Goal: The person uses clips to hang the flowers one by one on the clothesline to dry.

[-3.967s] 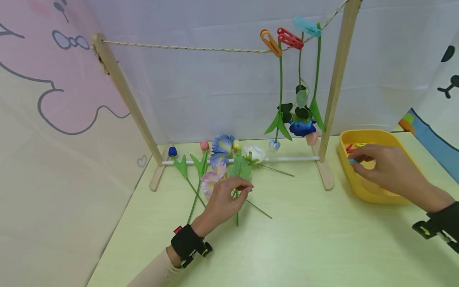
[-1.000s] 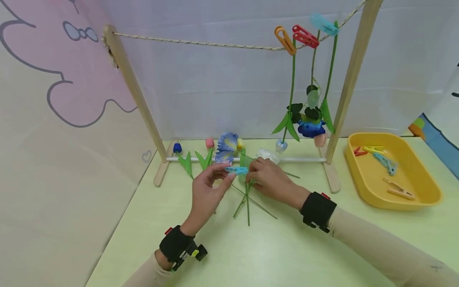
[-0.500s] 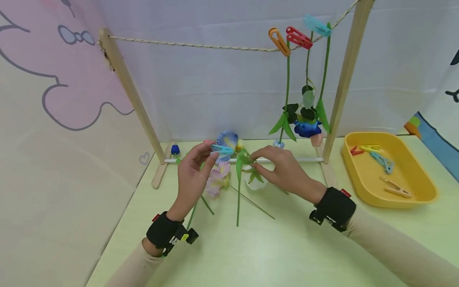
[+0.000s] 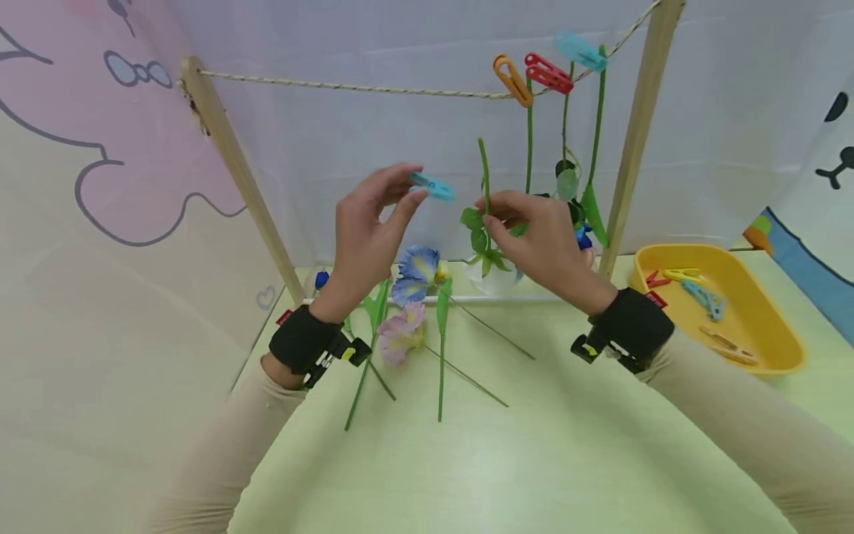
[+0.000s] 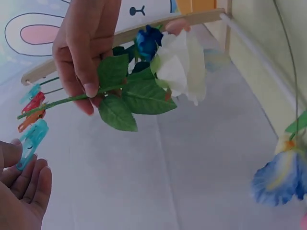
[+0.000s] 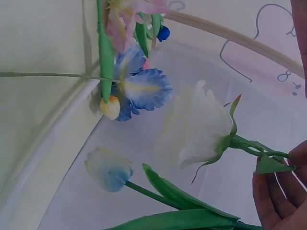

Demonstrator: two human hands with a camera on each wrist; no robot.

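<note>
Two hands are raised in front of the rope [image 4: 347, 87] strung between the wooden posts, each holding something. The right hand [image 4: 543, 245] pinches the green stem of a white rose [image 4: 492, 276] between thumb and fingers, stem up and bloom hanging down, just below the rope and left of the three flowers already hanging there. In the left wrist view the same rose [image 5: 180, 67] shows with its leaves spread beside the gripping fingers [image 5: 86, 72]. The left hand [image 4: 367, 233] pinches a light blue clothespin [image 4: 432, 186] at its fingertips, a little left of the rose stem and apart from it, also below the rope.

On the rope to the right of the rose stem sit an orange clothespin [image 4: 508, 79], a red clothespin [image 4: 547, 73] and a turquoise clothespin [image 4: 579, 50], each clamping a hanging stem. Under the rope, on the green table [image 4: 534, 460], lie more loose flowers: a blue iris [image 4: 415, 273], a pink flower [image 4: 399, 340] and a small dark blue bud [image 4: 322, 279], near the white bar of the frame. Well to the right of the rope's right post stands a yellow tray [image 4: 774, 356] with several clothespins inside.
</note>
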